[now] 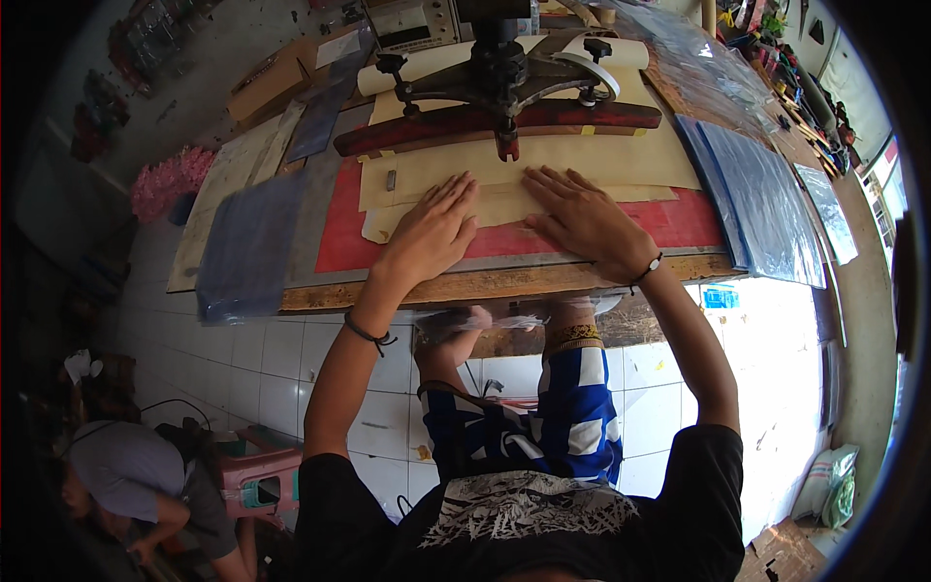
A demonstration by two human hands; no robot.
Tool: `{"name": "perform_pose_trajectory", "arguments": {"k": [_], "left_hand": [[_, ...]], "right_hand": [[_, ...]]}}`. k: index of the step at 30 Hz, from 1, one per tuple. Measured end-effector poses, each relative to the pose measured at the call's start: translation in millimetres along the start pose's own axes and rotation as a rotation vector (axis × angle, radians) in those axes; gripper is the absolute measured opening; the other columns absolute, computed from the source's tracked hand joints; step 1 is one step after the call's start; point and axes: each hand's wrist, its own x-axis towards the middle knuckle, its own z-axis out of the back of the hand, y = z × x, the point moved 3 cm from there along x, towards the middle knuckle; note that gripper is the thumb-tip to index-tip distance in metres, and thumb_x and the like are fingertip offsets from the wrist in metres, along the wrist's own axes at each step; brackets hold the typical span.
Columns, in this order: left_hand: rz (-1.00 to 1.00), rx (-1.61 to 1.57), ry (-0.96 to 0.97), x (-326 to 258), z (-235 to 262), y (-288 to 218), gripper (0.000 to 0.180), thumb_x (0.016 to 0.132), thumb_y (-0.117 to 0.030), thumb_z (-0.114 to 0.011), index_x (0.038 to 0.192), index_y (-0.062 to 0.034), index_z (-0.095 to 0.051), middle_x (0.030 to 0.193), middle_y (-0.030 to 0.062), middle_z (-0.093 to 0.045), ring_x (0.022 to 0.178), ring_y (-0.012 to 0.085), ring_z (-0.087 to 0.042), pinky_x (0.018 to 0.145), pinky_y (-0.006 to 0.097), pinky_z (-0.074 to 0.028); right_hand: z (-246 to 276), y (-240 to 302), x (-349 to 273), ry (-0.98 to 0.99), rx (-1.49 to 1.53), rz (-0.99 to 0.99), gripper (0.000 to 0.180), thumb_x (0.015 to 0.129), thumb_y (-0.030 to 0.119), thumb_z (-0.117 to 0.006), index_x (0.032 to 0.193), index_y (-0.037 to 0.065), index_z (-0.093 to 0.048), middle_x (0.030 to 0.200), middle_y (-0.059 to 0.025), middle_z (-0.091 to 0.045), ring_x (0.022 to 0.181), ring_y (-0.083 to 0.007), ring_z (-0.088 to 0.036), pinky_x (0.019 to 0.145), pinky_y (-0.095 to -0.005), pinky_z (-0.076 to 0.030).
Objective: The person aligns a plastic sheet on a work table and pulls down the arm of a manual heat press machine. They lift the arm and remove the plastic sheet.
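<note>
Left grip (432, 228) and right grip (589, 217), palms down, fingers extended and holding nothing, lie equally near atop the tan sheet (621, 160), its long axis running left to right.

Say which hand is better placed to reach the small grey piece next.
Probably the left hand: it lies flat on the tan sheets, close to the grey piece, while the right hand is farther off.

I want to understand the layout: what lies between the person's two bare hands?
In the head view, flat tan paper-like sheeting lies between the left hand and right hand, with flat red sheeting nearer the person.
</note>
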Motion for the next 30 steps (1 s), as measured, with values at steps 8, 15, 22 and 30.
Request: {"name": "perform_pose_trajectory", "arguments": {"k": [8, 15, 22, 30], "left_hand": [[0.210, 0.136, -0.041, -39, 12, 23, 0.051, 0.102, -0.024, -0.041, 0.144, 0.0046, -0.041, 0.151, 0.0212, -0.039, 0.142, 0.0324, -0.036, 0.119, 0.040, -0.027], [0.121, 0.083, -0.087, -46, 14, 11, 0.057, 0.102, -0.032, -0.045, 0.142, 0.0085, -0.041, 0.150, 0.0233, -0.040, 0.142, 0.0336, -0.036, 0.119, 0.042, -0.026], [0.150, 0.172, -0.056, -8, 0, 31, 0.068, 0.102, -0.045, -0.042, 0.143, 0.0082, -0.039, 0.151, 0.0236, -0.038, 0.142, 0.0335, -0.035, 0.119, 0.041, -0.025], [0.209, 0.192, 0.019, 21, -1, 61, 0.068, 0.102, -0.048, -0.039, 0.146, 0.0048, -0.038, 0.155, 0.0232, -0.033, 0.144, 0.0336, -0.033, 0.120, 0.041, -0.024]], "right_hand": [[17, -26, -41, 0.049, -0.108, -0.207, 0.060, 0.101, 0.042, -0.045, 0.142, -0.002, -0.043, 0.150, -0.0202, -0.042, 0.142, -0.0349, -0.035, 0.119, -0.0481, -0.025], [30, -4, -47, 0.065, 0.012, -0.218, 0.054, 0.098, 0.034, -0.052, 0.140, -0.001, -0.045, 0.147, -0.0191, -0.047, 0.141, -0.0371, -0.036, 0.119, -0.0498, -0.023], [12, -39, -19, 0.157, -0.078, -0.290, 0.061, 0.102, 0.043, -0.045, 0.144, 0.000, -0.040, 0.153, -0.0197, -0.037, 0.145, -0.0360, -0.030, 0.119, -0.0508, -0.022], [-16, -64, 14, 0.050, -0.039, -0.272, 0.057, 0.100, 0.041, -0.047, 0.141, 0.001, -0.043, 0.150, -0.0210, -0.041, 0.140, -0.0403, -0.036, 0.116, -0.0538, -0.028]]}}
